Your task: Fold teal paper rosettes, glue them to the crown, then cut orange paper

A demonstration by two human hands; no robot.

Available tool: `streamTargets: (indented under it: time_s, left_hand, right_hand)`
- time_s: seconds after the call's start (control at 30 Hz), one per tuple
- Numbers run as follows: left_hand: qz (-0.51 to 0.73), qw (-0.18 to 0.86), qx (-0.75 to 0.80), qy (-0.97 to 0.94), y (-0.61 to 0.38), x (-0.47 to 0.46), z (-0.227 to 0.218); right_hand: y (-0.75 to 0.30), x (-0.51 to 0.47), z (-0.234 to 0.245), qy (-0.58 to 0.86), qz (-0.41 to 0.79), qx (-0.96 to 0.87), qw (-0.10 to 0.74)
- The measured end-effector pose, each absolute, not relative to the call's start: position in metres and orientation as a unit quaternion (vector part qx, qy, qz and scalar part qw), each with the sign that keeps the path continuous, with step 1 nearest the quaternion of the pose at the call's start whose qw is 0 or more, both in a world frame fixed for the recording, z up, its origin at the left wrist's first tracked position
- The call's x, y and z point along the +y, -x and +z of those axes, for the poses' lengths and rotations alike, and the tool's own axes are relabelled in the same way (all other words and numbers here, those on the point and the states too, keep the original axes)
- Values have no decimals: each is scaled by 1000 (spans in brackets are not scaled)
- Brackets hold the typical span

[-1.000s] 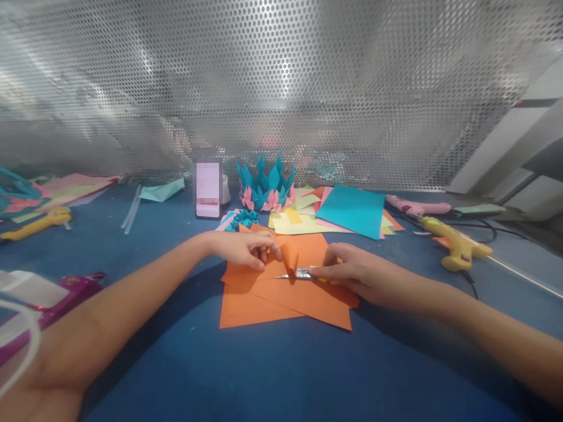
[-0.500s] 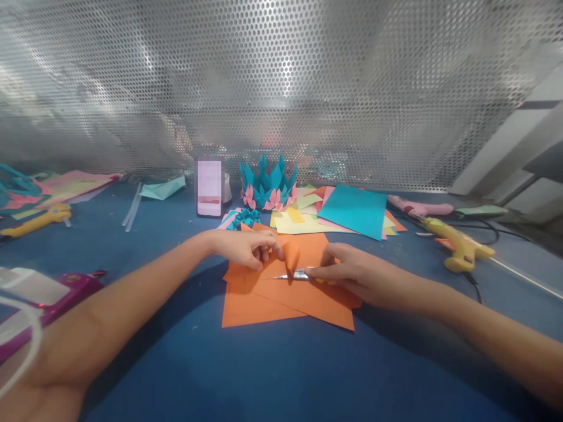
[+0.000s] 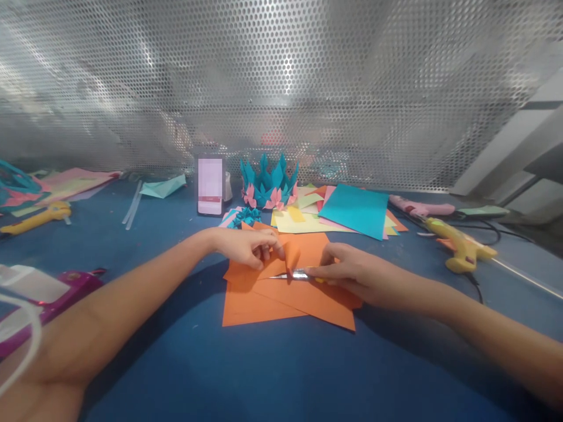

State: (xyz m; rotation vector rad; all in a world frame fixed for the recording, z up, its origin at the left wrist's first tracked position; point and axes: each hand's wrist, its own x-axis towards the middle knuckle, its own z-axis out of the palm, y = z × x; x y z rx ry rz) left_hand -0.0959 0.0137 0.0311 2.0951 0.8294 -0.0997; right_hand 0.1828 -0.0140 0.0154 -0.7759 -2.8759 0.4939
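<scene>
Several orange paper sheets [image 3: 272, 302] lie overlapped on the blue table in front of me. My left hand [image 3: 250, 247] rests on them with its fingers curled, closed at the edge of a lifted orange paper fold [image 3: 291, 257]. My right hand [image 3: 347, 266] grips what looks like a craft knife [image 3: 299, 274], with a silver pointed blade and a bit of yellow handle showing. Its blade lies level, pointing left, and passes under the curled fold. Most of the handle is hidden by my fingers.
Behind the sheets stand a teal and pink folded-paper crown shape [image 3: 269, 183] and a phone [image 3: 210, 186]. Coloured papers [image 3: 356, 211] are piled behind my right hand. Yellow glue guns lie right [image 3: 461, 249] and left [image 3: 41, 218]. A purple device [image 3: 79, 287] sits by my left arm.
Both hands stay almost where they were. The knife blade's tip reaches slightly farther left past the curled orange fold.
</scene>
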Motion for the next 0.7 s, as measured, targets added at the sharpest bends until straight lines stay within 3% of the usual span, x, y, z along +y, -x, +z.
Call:
streamTargets:
  time_s: [0.7]
  left_hand:
    - [-45,449,325,-831,100,14,32]
  right_hand:
    - [-178,-18,14,218,74,-970,82]
